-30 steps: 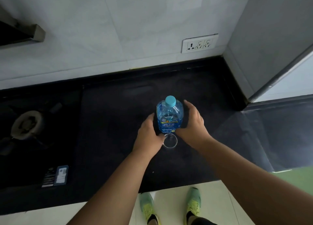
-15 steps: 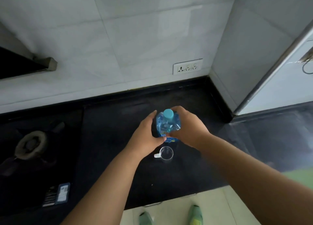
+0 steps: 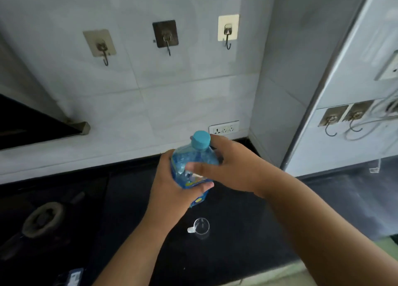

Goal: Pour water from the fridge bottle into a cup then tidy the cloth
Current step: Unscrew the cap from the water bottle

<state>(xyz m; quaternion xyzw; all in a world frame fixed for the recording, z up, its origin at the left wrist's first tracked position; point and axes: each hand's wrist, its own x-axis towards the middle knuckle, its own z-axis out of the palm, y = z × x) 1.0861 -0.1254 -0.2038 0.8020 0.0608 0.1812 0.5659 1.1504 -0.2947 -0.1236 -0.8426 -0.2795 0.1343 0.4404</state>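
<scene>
A clear blue plastic water bottle (image 3: pixel 195 167) with a light-blue cap (image 3: pixel 201 139) is held up above the black counter (image 3: pixel 237 232). My left hand (image 3: pixel 172 189) grips its lower body from the left, thumb across the label. My right hand (image 3: pixel 226 167) wraps the upper body from the right, fingers behind the neck just under the cap. The cap is on. A small clear glass cup (image 3: pixel 201 227) with a handle stands on the counter below and slightly nearer than the bottle. No cloth is in view.
A gas burner (image 3: pixel 43 218) sits at the left of the counter. Three wall hooks (image 3: pixel 167 38) hang on the tiled wall, with a white socket strip (image 3: pixel 224 128) low behind the bottle. A grey fridge side (image 3: pixel 355 92) with hooks and wires stands at the right.
Both hands lifted the bottle off the counter, up and away from the cup. The camera tilted upward, bringing the wall hooks into view.
</scene>
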